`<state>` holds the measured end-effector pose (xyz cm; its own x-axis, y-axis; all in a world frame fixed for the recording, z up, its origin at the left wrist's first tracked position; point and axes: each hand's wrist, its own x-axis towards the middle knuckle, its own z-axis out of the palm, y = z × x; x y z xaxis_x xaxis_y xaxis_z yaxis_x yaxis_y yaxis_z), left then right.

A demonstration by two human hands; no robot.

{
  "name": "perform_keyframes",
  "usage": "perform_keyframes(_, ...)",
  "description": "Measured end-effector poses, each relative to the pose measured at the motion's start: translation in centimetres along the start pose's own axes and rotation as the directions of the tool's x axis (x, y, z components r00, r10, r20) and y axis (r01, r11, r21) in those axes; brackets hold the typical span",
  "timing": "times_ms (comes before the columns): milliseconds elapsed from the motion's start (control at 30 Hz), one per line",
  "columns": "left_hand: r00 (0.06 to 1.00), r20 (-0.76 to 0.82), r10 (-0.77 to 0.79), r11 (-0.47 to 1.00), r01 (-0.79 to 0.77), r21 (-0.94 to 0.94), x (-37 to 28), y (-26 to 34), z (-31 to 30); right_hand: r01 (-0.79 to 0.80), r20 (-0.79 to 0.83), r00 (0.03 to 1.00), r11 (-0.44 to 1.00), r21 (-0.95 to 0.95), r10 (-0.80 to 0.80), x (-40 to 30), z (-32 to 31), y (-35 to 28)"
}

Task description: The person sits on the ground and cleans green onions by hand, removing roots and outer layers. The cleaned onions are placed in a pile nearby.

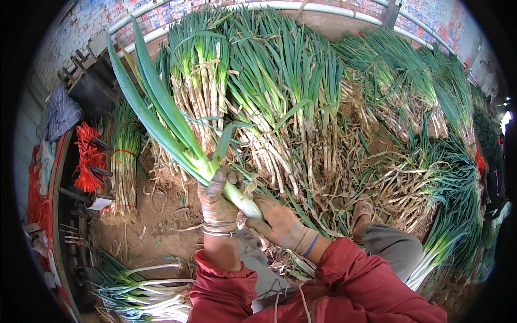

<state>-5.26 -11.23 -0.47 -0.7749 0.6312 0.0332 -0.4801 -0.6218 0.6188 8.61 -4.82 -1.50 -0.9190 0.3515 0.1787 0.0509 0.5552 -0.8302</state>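
My left hand (220,202), in a worn striped work glove, is closed around the shank of a large green onion (238,196). Its long hollow leaves point up and to the left, and its pale rounded lower end angles down to the right. At that lower end, my right hand (280,222), gloved too, has thumb and fingers around the stalk; the root tip is mostly hidden there. Some loose dry skin (251,185) hangs from the stalk between the hands. Peeled green onions with white shanks (157,296) lie in a pile at the lower left.
Unpeeled green onion bundles (258,93) lean against the brick wall (432,16), with more at right (400,194). A tied bundle (123,161) stands beside red ties (87,157) on a dark metal rack (78,226). Dry leaves (343,198) litter the dirt floor.
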Motion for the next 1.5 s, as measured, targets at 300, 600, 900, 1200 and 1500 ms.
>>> perform_keyframes(300,0.999,-0.013,0.043,0.998,-0.042,0.047,-0.7,-0.5,0.0,0.119,0.102,0.990,0.975,-0.188,-0.101,-0.7,0.0,1.4)
perform_keyframes(600,0.999,0.040,0.012,0.998,-0.014,0.057,-1.0,-0.7,0.2,0.359,0.009,0.920,0.836,-0.416,-0.391,-1.9,0.3,2.8)
perform_keyframes(900,0.866,0.493,-0.084,0.920,0.258,-0.296,-1.5,0.1,0.1,-0.457,0.431,0.885,0.510,0.729,0.177,-2.2,-0.5,2.4)
perform_keyframes(1200,0.985,0.113,-0.132,0.942,0.089,0.325,0.0,-1.2,-1.1,-0.297,0.148,0.951,0.676,0.674,0.271,0.4,-1.4,2.0)
perform_keyframes(1500,0.994,-0.054,0.090,0.979,-0.078,0.189,-0.8,-0.3,1.6,-0.452,0.169,0.878,0.892,-0.020,0.448,-3.9,-0.9,10.0)
